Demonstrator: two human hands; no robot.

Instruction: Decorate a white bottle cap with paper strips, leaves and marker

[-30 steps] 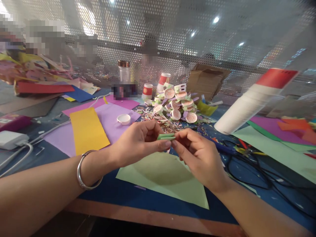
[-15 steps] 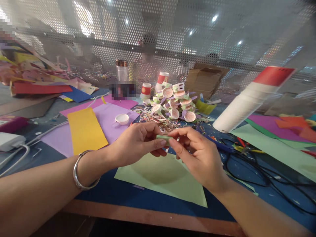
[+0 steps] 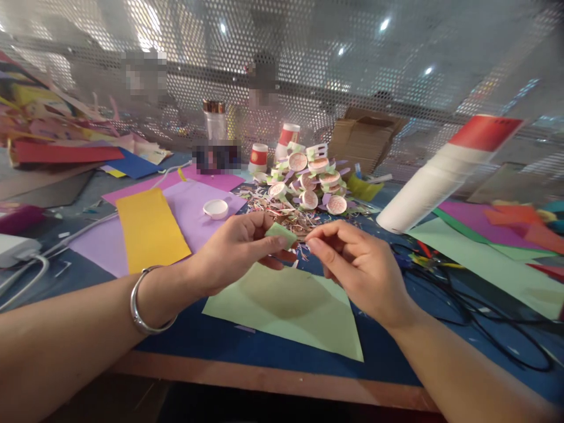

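Note:
A small folded piece of light green paper [image 3: 281, 234] is pinched between the thumb and fingers of my left hand [image 3: 240, 249]. Just to its right, apart from the paper, is my right hand [image 3: 359, 267], thumb and forefinger pressed together at the tips. Whatever those tips hold, if anything, is too small to make out. Beneath both hands a larger light green sheet [image 3: 286, 317] lies flat on the blue table [image 3: 185, 346] near its front edge. A silver bangle circles my left wrist.
Behind my hands rises a pile of small decorated paper cups [image 3: 308, 182] among paper shreds. Purple and yellow sheets [image 3: 152, 229] and a white lid [image 3: 215, 208] lie left. To the right stand a leaning cup stack [image 3: 440, 179] and black cables [image 3: 467, 305].
My right fingers have come off the small green paper and moved slightly right. My left hand now holds it alone, tilted so more of its face shows. The view has shifted a little.

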